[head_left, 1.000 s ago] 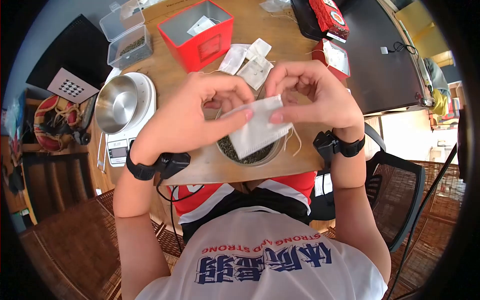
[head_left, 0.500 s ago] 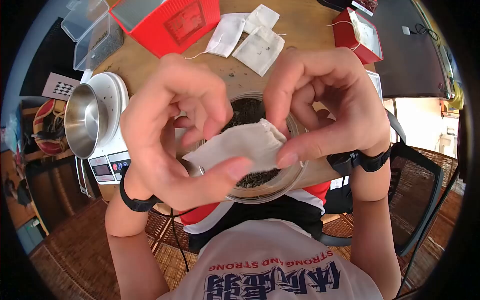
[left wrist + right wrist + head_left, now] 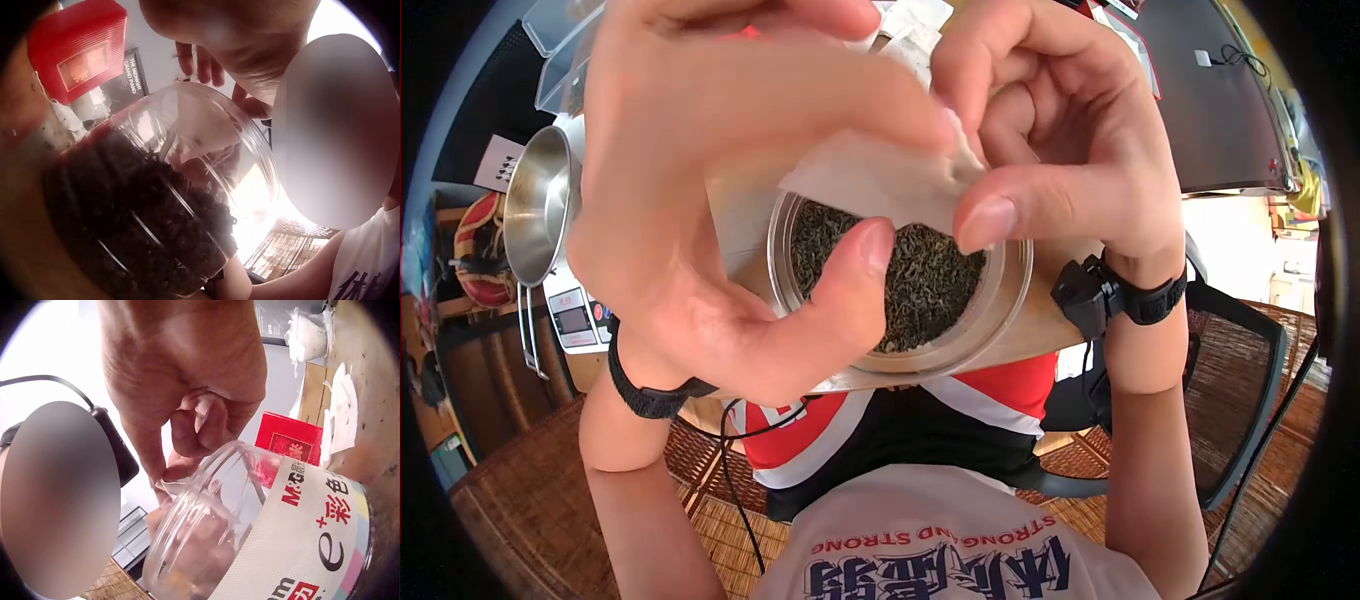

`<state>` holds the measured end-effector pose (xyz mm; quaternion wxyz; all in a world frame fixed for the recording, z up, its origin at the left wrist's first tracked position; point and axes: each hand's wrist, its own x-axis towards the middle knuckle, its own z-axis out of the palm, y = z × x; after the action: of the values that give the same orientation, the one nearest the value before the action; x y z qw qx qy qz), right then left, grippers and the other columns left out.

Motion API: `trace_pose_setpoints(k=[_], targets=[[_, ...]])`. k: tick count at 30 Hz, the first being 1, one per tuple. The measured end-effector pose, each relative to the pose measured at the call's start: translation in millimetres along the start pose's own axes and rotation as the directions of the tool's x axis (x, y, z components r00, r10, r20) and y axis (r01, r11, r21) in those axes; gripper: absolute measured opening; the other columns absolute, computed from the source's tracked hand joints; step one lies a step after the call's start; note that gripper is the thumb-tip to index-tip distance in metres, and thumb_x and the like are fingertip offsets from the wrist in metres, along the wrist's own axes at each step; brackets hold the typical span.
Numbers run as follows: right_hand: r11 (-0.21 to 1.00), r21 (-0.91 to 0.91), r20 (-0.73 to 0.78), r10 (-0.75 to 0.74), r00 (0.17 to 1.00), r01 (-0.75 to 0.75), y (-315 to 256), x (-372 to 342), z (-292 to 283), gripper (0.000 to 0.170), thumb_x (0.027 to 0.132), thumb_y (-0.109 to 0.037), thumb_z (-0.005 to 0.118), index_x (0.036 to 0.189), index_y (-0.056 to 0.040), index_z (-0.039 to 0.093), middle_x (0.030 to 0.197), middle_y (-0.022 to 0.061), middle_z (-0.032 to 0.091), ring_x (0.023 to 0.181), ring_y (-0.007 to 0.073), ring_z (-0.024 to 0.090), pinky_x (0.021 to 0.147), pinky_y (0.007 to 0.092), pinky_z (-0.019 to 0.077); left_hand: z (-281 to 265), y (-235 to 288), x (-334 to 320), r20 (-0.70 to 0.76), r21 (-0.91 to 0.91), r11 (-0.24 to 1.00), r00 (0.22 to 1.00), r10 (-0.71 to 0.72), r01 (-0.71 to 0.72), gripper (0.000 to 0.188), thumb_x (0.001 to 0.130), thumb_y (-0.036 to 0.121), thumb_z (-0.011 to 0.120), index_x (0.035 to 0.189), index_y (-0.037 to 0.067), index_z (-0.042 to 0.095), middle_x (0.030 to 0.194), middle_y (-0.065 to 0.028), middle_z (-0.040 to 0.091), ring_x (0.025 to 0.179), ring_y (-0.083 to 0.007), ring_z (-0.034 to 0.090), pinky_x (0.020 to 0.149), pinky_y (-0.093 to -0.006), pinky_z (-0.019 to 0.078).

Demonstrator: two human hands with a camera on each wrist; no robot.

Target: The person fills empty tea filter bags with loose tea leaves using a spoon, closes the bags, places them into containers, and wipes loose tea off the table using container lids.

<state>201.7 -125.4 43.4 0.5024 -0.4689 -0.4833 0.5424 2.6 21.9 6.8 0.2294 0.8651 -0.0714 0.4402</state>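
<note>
A small white fabric pouch (image 3: 860, 175) is above a clear round jar (image 3: 1015, 290) holding dark dried leaves (image 3: 930, 290). The right hand (image 3: 1080, 140) pinches the pouch's gathered end between thumb and index finger, its other fingers curled. Across the pouch reaches the left hand (image 3: 700, 180), blurred, its index fingertip at the gathered end and its thumb apart from the cloth. In the left wrist view the leaves (image 3: 137, 212) show through the jar wall, under the left hand (image 3: 231, 37). The right wrist view has the right hand (image 3: 187, 369) above the labelled jar (image 3: 312, 531).
At the left are a steel bowl (image 3: 540, 200) and a white scale (image 3: 575, 315). Other white pouches (image 3: 340, 412) lie on the table beyond the jar, near a red box (image 3: 84, 56). A dark book (image 3: 134, 75) shows behind that box.
The left hand has moved up and across the pouch, its index finger now at the gathered end. The pouch is higher in the head view, and more of the leaves shows beneath it.
</note>
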Motion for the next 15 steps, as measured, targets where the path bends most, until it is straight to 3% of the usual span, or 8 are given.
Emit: trace_pose_setpoints(k=[3,7,11,14,15], targets=[[0.999,0.034,-0.014,0.018,1.0,-0.018,-4.4,-1.0,2.1,0.031,0.077,0.006,0.085,0.1,0.0012,0.065,0.089,0.0082,0.073,0.054,-0.0001,0.049,0.05,0.0163,0.0335,1.1,12.0,6.9,0.001,-0.006,0.997,0.997,-0.074,0.074,0.037,0.073,0.009,0.071,0.109,0.008,0.069,0.13,-0.0216,0.053,0.111,-0.0266,0.056,0.094,-0.0392,0.0448],[0.997,0.072,-0.024,0.042,0.999,-0.04,-8.0,6.3,2.9,0.025,0.083,0.007,0.082,0.101,0.0015,0.065,0.09,0.0094,0.075,0.055,-0.0003,0.049,0.05,0.0161,0.0342,3.4,9.7,3.9,0.03,0.034,0.999,0.999,-0.009,0.008,0.032,0.069,0.0,0.068,0.1,0.007,0.071,0.126,-0.0207,0.055,0.106,-0.0259,0.057,0.089,-0.037,0.0468],[0.987,0.16,0.087,-0.006,0.996,-0.008,11.7,11.5,-9.3,0.035,0.078,0.014,0.083,0.104,0.0016,0.063,0.094,0.0103,0.076,0.057,-0.0015,0.051,0.052,0.0137,0.0351,3.5,7.6,5.1,-0.008,0.088,0.996,1.0,0.015,-0.014,0.027,0.064,-0.005,0.066,0.088,0.006,0.072,0.112,-0.0178,0.06,0.096,-0.0242,0.058,0.082,-0.0334,0.048],[0.995,0.068,-0.014,-0.067,0.998,0.068,5.4,7.5,0.1,0.035,0.077,0.014,0.084,0.104,0.0023,0.064,0.094,0.0132,0.077,0.055,-0.0011,0.049,0.05,0.0147,0.0341,11.8,10.1,1.9,0.007,0.077,0.997,1.0,0.012,-0.013,0.023,0.063,-0.005,0.065,0.083,0.005,0.07,0.11,-0.0172,0.06,0.095,-0.0236,0.058,0.08,-0.0323,0.0476],[0.996,0.054,0.03,-0.073,0.997,0.071,5.8,6.8,-5.6,0.031,0.08,0.012,0.082,0.103,0.0015,0.063,0.093,0.0109,0.075,0.058,-0.0011,0.05,0.053,0.0151,0.0354,24.0,6.4,-6.8,-0.111,-0.003,1.0,0.994,-0.008,0.008,0.022,0.062,-0.005,0.064,0.081,0.005,0.07,0.109,-0.0171,0.06,0.094,-0.0234,0.058,0.079,-0.0318,0.0475]])
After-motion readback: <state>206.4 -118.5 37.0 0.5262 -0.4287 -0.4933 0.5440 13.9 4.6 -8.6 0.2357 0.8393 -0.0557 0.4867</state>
